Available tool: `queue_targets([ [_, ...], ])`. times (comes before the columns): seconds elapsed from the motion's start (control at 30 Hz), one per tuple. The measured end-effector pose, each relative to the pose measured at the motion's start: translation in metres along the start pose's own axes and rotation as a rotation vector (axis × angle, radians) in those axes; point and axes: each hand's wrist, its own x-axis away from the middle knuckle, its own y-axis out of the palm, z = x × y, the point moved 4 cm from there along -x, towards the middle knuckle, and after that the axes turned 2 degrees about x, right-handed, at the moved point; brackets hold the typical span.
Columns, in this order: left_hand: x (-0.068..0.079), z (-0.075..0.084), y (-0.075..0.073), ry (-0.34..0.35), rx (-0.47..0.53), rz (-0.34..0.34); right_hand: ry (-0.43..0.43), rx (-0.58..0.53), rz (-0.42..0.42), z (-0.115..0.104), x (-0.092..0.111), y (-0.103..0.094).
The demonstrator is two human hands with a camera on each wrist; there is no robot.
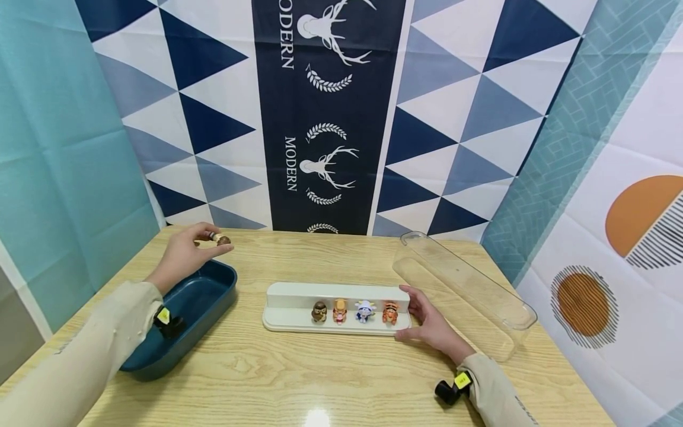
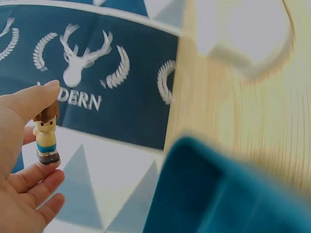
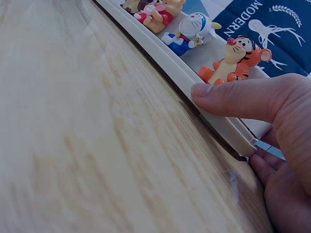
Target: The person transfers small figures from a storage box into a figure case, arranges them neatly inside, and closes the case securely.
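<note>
My left hand [image 1: 188, 248] is raised over the far end of a dark blue bin [image 1: 224, 296]. Between thumb and fingers it pinches a small boy figurine [image 2: 47, 136] with brown hair and blue shorts. My right hand [image 1: 429, 320] grips the right end of a white stepped display stand [image 1: 290, 316], thumb along its front edge. On the stand's lower step sit an owl figurine [image 1: 319, 312], a yellow bear figurine [image 1: 340, 311] with a pink one at its front, a blue-and-white figurine [image 1: 365, 311] and, nearest my right thumb, an orange tiger figurine [image 3: 238, 60].
A long clear plastic cover [image 1: 469, 284] lies at a slant on the right of the wooden table [image 1: 277, 379], beyond my right hand. Patterned cloth [image 1: 331, 118] hangs behind the table's back edge. The blue bin stands along the left side.
</note>
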Motion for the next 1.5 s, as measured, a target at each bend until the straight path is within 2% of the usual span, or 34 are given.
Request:
queue_targets([
  [0.1, 0.000, 0.004, 0.008, -0.071, 0.112, -0.026, -0.003, -0.006, 0.001, 0.000, 0.000, 0.000],
  [0.27, -0.001, 0.008, 0.023, -0.138, 0.291, -0.089, -0.001, -0.001, 0.001, 0.001, 0.000, 0.000],
  [0.47, -0.001, 0.010, 0.040, -0.217, 0.450, -0.180, -0.008, -0.010, 0.000, 0.002, -0.001, 0.000],
  [0.73, 0.005, 0.022, 0.059, -0.289, 0.581, -0.295, 0.003, -0.011, -0.003, 0.003, -0.002, 0.000],
  [1.0, 0.015, 0.029, 0.081, -0.358, 0.773, -0.404, 0.026, -0.004, -0.007, 0.003, -0.002, 0.000],
  [1.2, 0.030, 0.034, 0.102, -0.437, 0.913, -0.443, 0.032, 0.009, -0.012, 0.004, -0.003, -0.001],
  [1.3, 0.039, 0.038, 0.113, -0.474, 0.950, -0.466, 0.036, 0.009, -0.011, 0.004, -0.002, -0.001],
  [1.5, 0.058, 0.042, 0.131, -0.511, 0.908, -0.507, 0.038, 0.013, -0.006, 0.005, -0.002, -0.001],
])
